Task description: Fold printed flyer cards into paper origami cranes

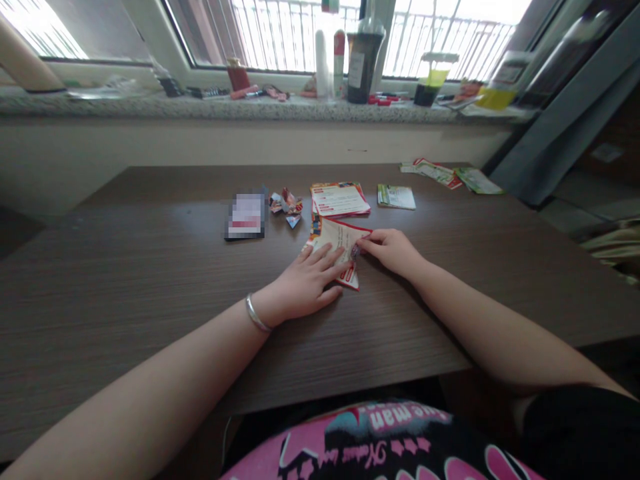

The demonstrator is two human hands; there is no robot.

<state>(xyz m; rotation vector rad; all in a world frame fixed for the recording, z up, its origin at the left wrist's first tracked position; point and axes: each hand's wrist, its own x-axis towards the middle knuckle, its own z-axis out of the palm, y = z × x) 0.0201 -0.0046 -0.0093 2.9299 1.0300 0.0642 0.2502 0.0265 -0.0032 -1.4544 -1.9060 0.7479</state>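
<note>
A printed sheet of paper, cream with red edges and partly folded, lies on the desk in front of me. Across it my left hand rests flat with fingers spread, pressing the sheet to the desktop; a silver bangle is on that wrist. At the sheet's right edge, my right hand pinches a corner between thumb and fingers. My fingers hide part of the print and the folds. Just beyond is a stack of similar printed sheets. Folded paper pieces sit to its left.
A dark-edged device or card, its face blurred out, lies on the desk at left. Right of the stack are a small green-and-white card pile and scattered leaflets. Cups, bottles and pens line the windowsill.
</note>
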